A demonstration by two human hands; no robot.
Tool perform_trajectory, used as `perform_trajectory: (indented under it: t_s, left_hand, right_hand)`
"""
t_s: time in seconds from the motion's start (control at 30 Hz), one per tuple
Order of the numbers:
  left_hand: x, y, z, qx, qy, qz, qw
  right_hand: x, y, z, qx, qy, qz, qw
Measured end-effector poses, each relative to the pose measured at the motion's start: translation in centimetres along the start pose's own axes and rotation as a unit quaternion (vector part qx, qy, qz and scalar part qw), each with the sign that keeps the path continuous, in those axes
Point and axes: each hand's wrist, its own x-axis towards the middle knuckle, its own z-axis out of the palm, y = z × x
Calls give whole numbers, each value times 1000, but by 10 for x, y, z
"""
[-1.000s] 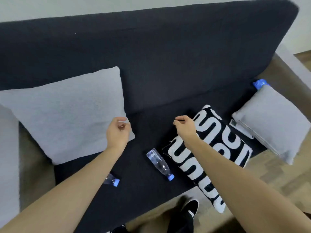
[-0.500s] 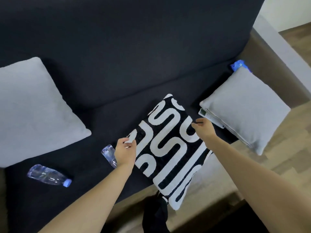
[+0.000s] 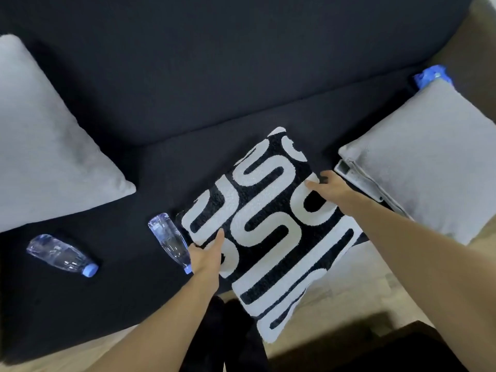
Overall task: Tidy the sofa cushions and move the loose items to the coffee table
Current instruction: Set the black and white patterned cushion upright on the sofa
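Writing: none legible on bottles or cushions.
Cushions: three counted; one patterned cushion (image 3: 265, 224) overhanging the sofa (image 3: 214, 76) seat's front edge, two grey cushions (image 3: 45, 146).
Bottles: two bottles (image 3: 171, 241) lying on the seat.
Left hand (image 3: 206, 253): closed on the patterned cushion's left edge.
Right hand (image 3: 331, 186): gripping its right edge.

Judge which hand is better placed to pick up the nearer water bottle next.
Left. The left hand grips the patterned cushion edge right beside that bottle; the right hand holds the cushion's far side, away from it.
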Motion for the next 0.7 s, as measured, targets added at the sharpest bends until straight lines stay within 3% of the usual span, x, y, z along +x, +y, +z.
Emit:
perform_trajectory:
  t_s: [0.13, 0.33, 0.53, 0.7]
  left_hand:
    - [9, -9, 7, -45, -46, -64, 996]
    - [2, -13, 9, -118, -58, -50, 990]
    - [-14, 4, -1, -140, -53, 25, 988]
    - [-27, 55, -17, -124, -67, 110, 984]
  right_hand:
    - [14, 3, 7, -4, -21, 20, 1000]
    - [13, -1, 7, 28, -19, 14, 999]
    - [-12, -18, -4, 36, 9, 1, 999]
    - [-36, -46, -24, 52, 37, -18, 998]
